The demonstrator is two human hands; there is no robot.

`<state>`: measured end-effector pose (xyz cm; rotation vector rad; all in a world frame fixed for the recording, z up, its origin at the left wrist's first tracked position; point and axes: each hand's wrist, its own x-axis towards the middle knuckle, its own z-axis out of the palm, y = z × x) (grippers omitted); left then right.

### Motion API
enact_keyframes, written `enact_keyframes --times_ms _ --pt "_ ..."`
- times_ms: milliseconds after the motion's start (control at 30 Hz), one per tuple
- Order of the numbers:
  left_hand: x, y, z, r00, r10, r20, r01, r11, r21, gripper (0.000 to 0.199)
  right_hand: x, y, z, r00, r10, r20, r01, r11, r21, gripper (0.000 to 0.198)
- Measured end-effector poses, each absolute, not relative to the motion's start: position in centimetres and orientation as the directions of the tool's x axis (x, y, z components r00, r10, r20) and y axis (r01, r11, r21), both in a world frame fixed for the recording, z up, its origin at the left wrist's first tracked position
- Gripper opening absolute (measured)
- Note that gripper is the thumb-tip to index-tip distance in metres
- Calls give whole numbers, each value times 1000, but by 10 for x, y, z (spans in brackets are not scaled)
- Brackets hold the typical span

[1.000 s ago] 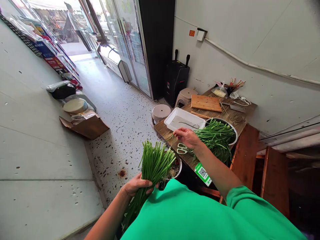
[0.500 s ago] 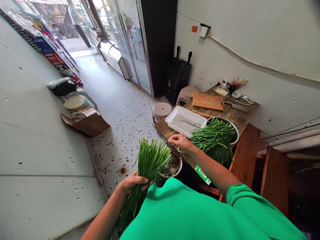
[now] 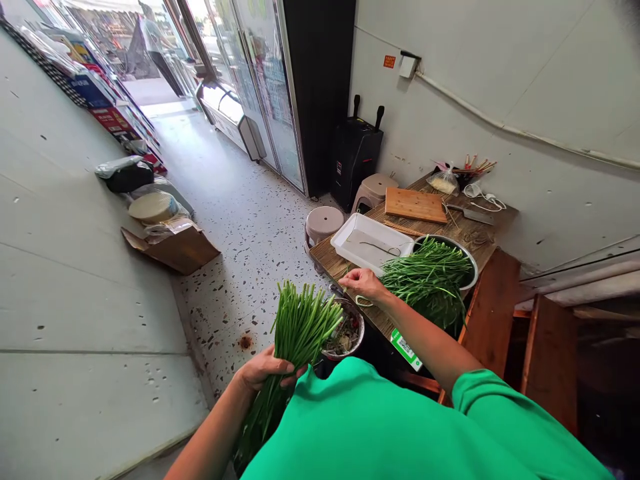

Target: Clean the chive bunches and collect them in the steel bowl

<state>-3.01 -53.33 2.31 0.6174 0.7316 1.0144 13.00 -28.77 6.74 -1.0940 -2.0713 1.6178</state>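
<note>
My left hand (image 3: 267,370) is wrapped round a thick bunch of green garlic chives (image 3: 303,327). Their pale cut ends point up and away, while the leafy ends hang down beside my green shirt. Above the near table edge, my right hand (image 3: 364,283) has thumb and fingers pinched together; whatever is between them is too small to make out. A bucket (image 3: 361,339) with plant scraps and other waste stands just below, between the bunch and the table. More garlic chives (image 3: 425,270) are heaped over a metal bowl (image 3: 473,263) to the right.
On the wooden table (image 3: 327,252) are a white tray (image 3: 353,250) with thin strands, a cutting board (image 3: 415,204), a cleaver (image 3: 477,215) and a plastic bag (image 3: 444,181). Stools (image 3: 324,221), a black speaker (image 3: 356,157) and a cardboard box (image 3: 175,252) stand around. A person (image 3: 157,50) is at the doorway.
My right hand has shifted slightly right, away from the bunch. The bunch in my left hand has dipped a little. At the doorway, the person shows more fully.
</note>
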Motion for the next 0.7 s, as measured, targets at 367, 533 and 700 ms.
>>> enact_keyframes --times_ms 367,533,700 --pt "-35 -529 10 278 914 -294 -398 389 831 32 142 -314 89 -851 357 -386 333 -201 -921 47" --pt "-32 -523 12 223 926 -304 -378 369 849 26 143 -324 92 -846 370 -385 301 -263 -916 52" --pt "-29 -520 17 218 930 -295 -409 362 837 23 143 -335 84 -832 453 -320 225 -250 -942 36"
